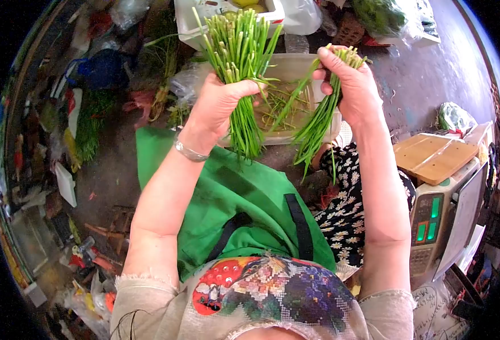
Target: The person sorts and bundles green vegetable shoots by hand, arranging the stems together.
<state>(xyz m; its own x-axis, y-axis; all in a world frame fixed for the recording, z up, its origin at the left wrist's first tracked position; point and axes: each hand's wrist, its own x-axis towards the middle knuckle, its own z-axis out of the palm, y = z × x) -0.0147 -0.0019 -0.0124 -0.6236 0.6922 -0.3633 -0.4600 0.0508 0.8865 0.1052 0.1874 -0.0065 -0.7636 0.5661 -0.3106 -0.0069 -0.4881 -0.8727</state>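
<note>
My left hand [219, 107] is closed around a thick bunch of thin green vegetable stalks [238, 51], with the pale cut ends pointing up and away and the green ends hanging below the fist. My right hand [355, 85] grips a smaller bunch of the same stalks [318, 124] near its cut ends, the rest slanting down to the left. A few stalks stick out loosely beside my right thumb. Between and below both hands is a shallow plastic tub [326, 126] with loose stalk pieces [284, 107] in it. The two bunches are apart.
A white box [189, 37] holding yellowish round produce stands beyond the tub. At my right is a digital scale [428, 218] with a tan tray [434, 156] on top. A green apron [204, 192] covers my lap. Bags and leafy greens [94, 127] crowd the left.
</note>
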